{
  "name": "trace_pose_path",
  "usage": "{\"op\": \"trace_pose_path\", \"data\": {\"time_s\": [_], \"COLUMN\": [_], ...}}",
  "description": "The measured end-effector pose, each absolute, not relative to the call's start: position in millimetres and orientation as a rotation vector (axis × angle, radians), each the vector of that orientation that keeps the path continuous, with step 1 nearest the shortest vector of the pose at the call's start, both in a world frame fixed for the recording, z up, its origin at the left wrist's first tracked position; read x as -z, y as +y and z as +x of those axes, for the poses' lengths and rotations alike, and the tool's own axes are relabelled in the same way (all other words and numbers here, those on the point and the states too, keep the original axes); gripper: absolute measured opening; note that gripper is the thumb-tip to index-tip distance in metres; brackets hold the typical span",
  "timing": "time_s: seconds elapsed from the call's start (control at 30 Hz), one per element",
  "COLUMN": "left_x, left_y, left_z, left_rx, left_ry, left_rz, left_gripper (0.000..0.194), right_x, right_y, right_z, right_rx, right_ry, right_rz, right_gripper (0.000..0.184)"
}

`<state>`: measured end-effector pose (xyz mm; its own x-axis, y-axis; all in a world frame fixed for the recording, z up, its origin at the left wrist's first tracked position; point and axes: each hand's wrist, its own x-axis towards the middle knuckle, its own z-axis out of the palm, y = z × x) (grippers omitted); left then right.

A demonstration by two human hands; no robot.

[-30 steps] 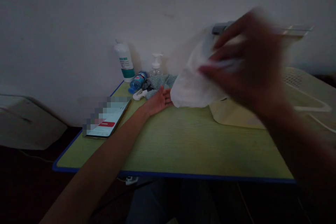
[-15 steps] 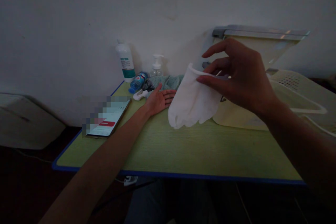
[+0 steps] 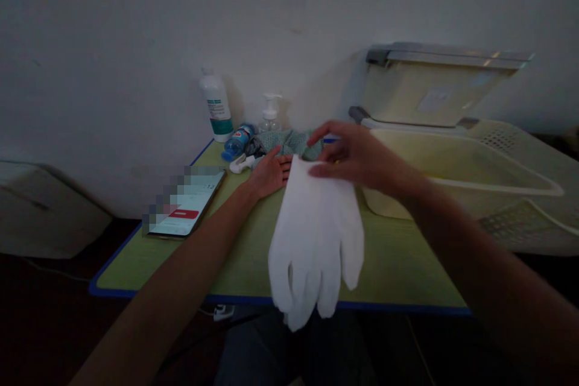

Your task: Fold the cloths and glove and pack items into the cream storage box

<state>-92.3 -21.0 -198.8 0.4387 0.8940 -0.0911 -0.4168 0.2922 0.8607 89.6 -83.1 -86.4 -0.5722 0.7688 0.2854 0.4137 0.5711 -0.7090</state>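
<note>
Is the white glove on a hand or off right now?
Off: the right hand pinches the white glove near its cuff, it hangs fingers-down, and the left hand is bare.

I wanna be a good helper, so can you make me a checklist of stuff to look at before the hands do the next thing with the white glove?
1. Right hand has hold of the glove: ok, it pinches the open end.
2. Left hand is open: ok, the palm shows.
3. All the glove fingers are spread apart: not ok, some bunch together.
4. The inside of the glove is clean: cannot tell, it is hidden.
5. The phone is out of the glove's way: ok, it lies apart, over to the left.
</note>
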Motion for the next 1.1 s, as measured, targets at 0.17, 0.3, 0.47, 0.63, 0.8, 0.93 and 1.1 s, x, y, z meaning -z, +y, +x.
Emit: {"op": "trace_pose_path", "data": {"time_s": [0.17,0.3,0.47,0.63,0.8,0.93,1.1], "left_x": [192,191,191,191,192,192,193], "left_y": [-28,-28,-26,-26,-26,-26,-26], "left_z": [-87,-85,-85,-84,-84,-83,-82], "left_rx": [-1.025,-1.013,-1.001,-1.001,-0.994,-0.991,-0.942], "left_ry": [0.696,0.723,0.736,0.737,0.753,0.773,0.94], "left_rz": [0.774,0.786,0.792,0.771,0.788,0.813,1.109], "left_gripper": [0.049,0.05,0.052,0.056,0.051,0.048,0.029], "right_x": [178,190,184,197,202,203,206], "right_y": [-49,-49,-67,-86,-84,-69,-57], "right_z": [91,99,100,95,97,104,112], "right_rx": [-0.632,-0.567,-0.302,-0.287,-0.195,-0.114,-0.047], "right_ry": [-2.333,-2.312,-2.487,-2.845,-2.974,-2.959,-2.837], "right_rz": [-1.119,-1.127,-0.855,-0.671,-0.736,-0.927,-1.236], "right_gripper": [0.032,0.031,0.018,0.039,0.058,0.061,0.061]}}
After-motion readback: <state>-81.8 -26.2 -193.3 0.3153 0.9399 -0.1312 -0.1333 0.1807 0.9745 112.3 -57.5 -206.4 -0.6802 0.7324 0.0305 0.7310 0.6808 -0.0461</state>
